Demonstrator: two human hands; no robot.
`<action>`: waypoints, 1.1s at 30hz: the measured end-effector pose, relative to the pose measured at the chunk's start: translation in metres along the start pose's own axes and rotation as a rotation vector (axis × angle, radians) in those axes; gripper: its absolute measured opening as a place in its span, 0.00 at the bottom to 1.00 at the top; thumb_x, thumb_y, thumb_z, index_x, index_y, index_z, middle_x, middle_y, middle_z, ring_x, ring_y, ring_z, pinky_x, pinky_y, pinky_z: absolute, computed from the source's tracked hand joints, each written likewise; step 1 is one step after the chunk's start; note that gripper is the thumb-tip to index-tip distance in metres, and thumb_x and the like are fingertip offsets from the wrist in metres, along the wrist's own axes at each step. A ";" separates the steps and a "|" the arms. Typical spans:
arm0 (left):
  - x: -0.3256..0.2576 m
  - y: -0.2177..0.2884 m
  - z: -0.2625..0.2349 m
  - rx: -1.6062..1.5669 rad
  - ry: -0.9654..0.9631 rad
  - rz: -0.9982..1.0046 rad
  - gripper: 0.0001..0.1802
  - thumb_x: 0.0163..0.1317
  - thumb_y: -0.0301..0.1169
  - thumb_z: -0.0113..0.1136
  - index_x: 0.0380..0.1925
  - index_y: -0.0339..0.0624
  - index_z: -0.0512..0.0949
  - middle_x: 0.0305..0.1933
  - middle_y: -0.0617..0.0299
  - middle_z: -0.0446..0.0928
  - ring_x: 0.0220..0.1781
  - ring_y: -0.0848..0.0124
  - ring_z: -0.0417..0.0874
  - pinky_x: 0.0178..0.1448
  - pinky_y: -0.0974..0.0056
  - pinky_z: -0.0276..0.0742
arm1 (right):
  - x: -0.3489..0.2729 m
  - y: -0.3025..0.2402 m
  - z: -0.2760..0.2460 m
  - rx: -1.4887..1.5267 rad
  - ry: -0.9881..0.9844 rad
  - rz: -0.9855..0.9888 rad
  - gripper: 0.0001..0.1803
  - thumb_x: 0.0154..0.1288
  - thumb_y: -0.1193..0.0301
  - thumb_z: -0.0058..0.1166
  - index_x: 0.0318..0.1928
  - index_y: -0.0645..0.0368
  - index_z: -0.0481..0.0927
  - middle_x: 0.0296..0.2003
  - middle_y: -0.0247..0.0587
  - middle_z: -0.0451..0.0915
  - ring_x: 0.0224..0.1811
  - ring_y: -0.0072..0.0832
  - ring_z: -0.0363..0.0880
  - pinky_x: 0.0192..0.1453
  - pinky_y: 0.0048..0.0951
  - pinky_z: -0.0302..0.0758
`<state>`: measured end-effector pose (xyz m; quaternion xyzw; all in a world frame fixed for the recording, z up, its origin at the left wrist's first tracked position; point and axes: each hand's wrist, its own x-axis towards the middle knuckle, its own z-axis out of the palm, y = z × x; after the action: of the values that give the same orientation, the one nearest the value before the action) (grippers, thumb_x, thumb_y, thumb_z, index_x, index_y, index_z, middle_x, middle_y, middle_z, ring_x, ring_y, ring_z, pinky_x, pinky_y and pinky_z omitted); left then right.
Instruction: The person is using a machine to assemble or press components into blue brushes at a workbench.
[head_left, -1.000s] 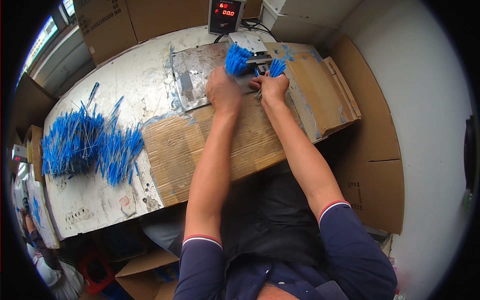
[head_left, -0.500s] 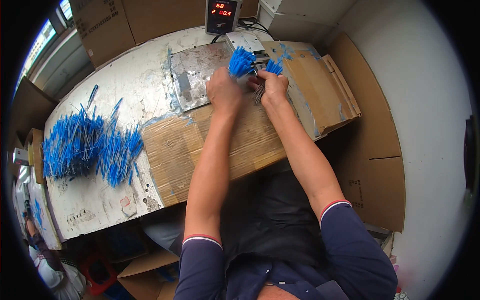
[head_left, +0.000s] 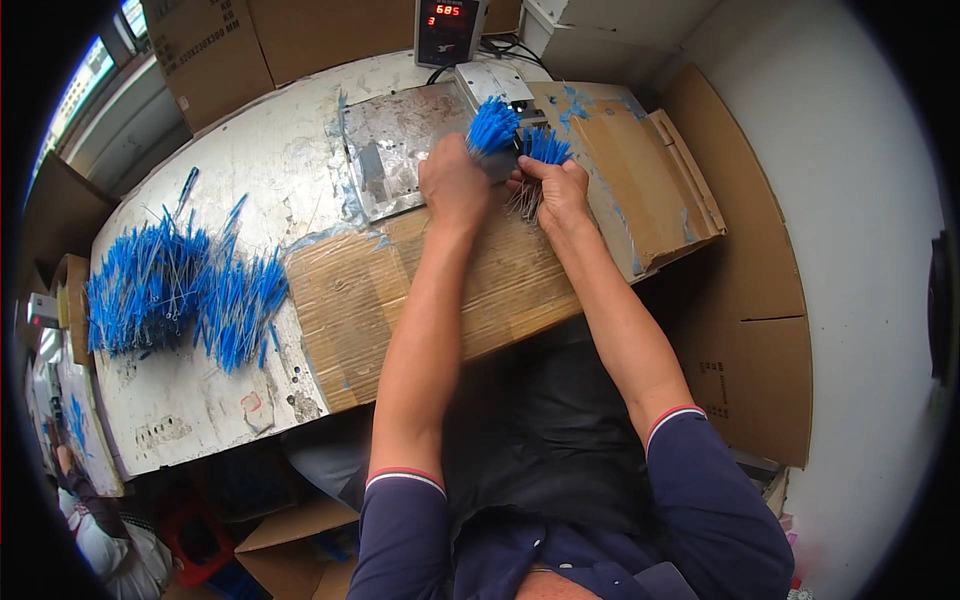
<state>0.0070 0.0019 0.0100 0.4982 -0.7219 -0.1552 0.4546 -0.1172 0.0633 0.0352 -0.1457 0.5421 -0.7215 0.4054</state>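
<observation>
At the far left of the bench (head_left: 200, 420) we see a big pile of blue-tipped wires (head_left: 170, 290) lying loose, well apart from our hands. Moving right, a cardboard sheet (head_left: 350, 310) lies under our forearms, with a metal plate (head_left: 395, 140) beyond it. Our left hand (head_left: 452, 185) is closed around a bundle of blue-tipped wires (head_left: 492, 125), tips upward. Just beside it, our right hand (head_left: 558, 192) grips a smaller bundle (head_left: 545, 148) near a small grey machine (head_left: 495, 82).
</observation>
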 end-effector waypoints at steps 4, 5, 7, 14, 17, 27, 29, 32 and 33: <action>-0.003 0.000 0.001 0.050 0.023 0.063 0.10 0.55 0.21 0.57 0.38 0.40 0.79 0.39 0.49 0.82 0.44 0.47 0.83 0.48 0.45 0.74 | 0.004 0.002 -0.010 -0.075 -0.080 -0.049 0.10 0.58 0.86 0.61 0.37 0.66 0.74 0.29 0.45 0.82 0.24 0.33 0.84 0.26 0.35 0.87; -0.003 -0.001 0.002 0.050 0.023 0.064 0.10 0.55 0.21 0.57 0.38 0.40 0.79 0.39 0.49 0.82 0.44 0.47 0.83 0.48 0.45 0.74 | 0.006 0.002 -0.013 -0.074 -0.080 -0.050 0.10 0.58 0.86 0.61 0.37 0.66 0.74 0.29 0.45 0.82 0.24 0.33 0.84 0.26 0.35 0.87; -0.003 -0.001 0.005 0.107 0.044 0.104 0.10 0.54 0.22 0.58 0.38 0.40 0.79 0.39 0.51 0.81 0.43 0.49 0.83 0.47 0.46 0.74 | 0.007 0.001 -0.015 -0.168 -0.082 -0.082 0.12 0.58 0.86 0.61 0.38 0.64 0.73 0.28 0.45 0.81 0.24 0.32 0.84 0.25 0.32 0.86; -0.001 -0.003 0.004 0.088 0.139 0.005 0.09 0.55 0.22 0.60 0.38 0.39 0.78 0.39 0.50 0.80 0.43 0.47 0.82 0.46 0.47 0.75 | 0.007 0.003 -0.001 -0.221 -0.032 -0.161 0.09 0.56 0.87 0.59 0.36 0.66 0.74 0.27 0.43 0.81 0.23 0.31 0.84 0.23 0.31 0.86; -0.001 -0.004 0.004 0.038 0.169 -0.046 0.09 0.57 0.23 0.62 0.39 0.40 0.78 0.39 0.49 0.80 0.42 0.46 0.82 0.46 0.46 0.76 | 0.009 0.003 0.008 -0.245 0.032 -0.152 0.09 0.56 0.88 0.59 0.35 0.66 0.74 0.27 0.43 0.81 0.23 0.31 0.84 0.22 0.31 0.86; 0.001 -0.004 0.003 0.015 0.139 -0.075 0.11 0.58 0.26 0.61 0.42 0.39 0.79 0.44 0.50 0.79 0.50 0.50 0.80 0.55 0.49 0.74 | 0.016 0.003 0.017 -0.284 0.096 -0.168 0.09 0.54 0.90 0.58 0.34 0.68 0.75 0.30 0.45 0.81 0.23 0.33 0.84 0.22 0.34 0.87; 0.001 -0.002 0.002 0.032 0.146 -0.065 0.12 0.58 0.26 0.62 0.43 0.39 0.79 0.45 0.50 0.79 0.52 0.50 0.79 0.55 0.49 0.73 | 0.017 0.002 0.016 -0.292 0.101 -0.167 0.09 0.54 0.90 0.57 0.34 0.68 0.75 0.30 0.45 0.80 0.24 0.33 0.85 0.22 0.34 0.87; 0.001 -0.002 0.004 0.038 0.177 -0.039 0.13 0.57 0.26 0.63 0.43 0.38 0.79 0.46 0.50 0.79 0.53 0.50 0.78 0.55 0.49 0.72 | 0.017 0.000 0.017 -0.211 0.106 -0.112 0.09 0.55 0.89 0.58 0.36 0.67 0.74 0.31 0.45 0.80 0.25 0.34 0.85 0.23 0.34 0.88; 0.000 -0.003 0.003 0.046 0.166 -0.034 0.12 0.57 0.26 0.63 0.43 0.39 0.79 0.46 0.50 0.80 0.52 0.50 0.79 0.55 0.49 0.72 | 0.016 -0.001 0.016 -0.156 0.082 -0.078 0.10 0.57 0.88 0.58 0.38 0.67 0.73 0.32 0.46 0.81 0.26 0.35 0.85 0.26 0.36 0.88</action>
<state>0.0060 -0.0006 0.0062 0.5319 -0.6764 -0.1043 0.4986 -0.1177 0.0406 0.0384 -0.1681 0.6069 -0.6975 0.3419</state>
